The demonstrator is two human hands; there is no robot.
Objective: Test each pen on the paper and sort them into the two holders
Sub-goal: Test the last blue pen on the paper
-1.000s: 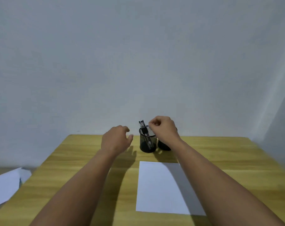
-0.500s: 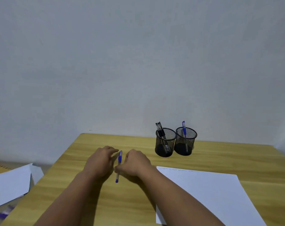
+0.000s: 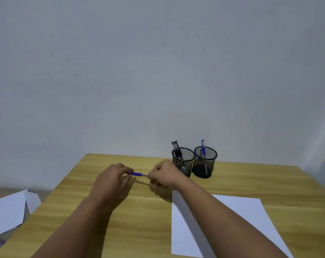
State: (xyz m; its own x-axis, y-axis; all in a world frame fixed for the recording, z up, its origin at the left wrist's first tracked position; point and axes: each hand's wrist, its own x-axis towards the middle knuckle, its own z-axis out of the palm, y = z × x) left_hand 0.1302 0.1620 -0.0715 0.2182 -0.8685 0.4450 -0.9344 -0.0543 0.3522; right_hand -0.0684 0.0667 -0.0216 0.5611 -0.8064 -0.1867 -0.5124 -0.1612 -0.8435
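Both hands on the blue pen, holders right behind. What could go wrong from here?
1. The right hand sits just in front of the left mesh holder; a jerk could tip it.
2. The blue pen is held over bare table, left of the paper, so any ink could mark wood.

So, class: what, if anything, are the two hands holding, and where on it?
A blue pen, held level above the table: left hand pinches one end, right hand the other.
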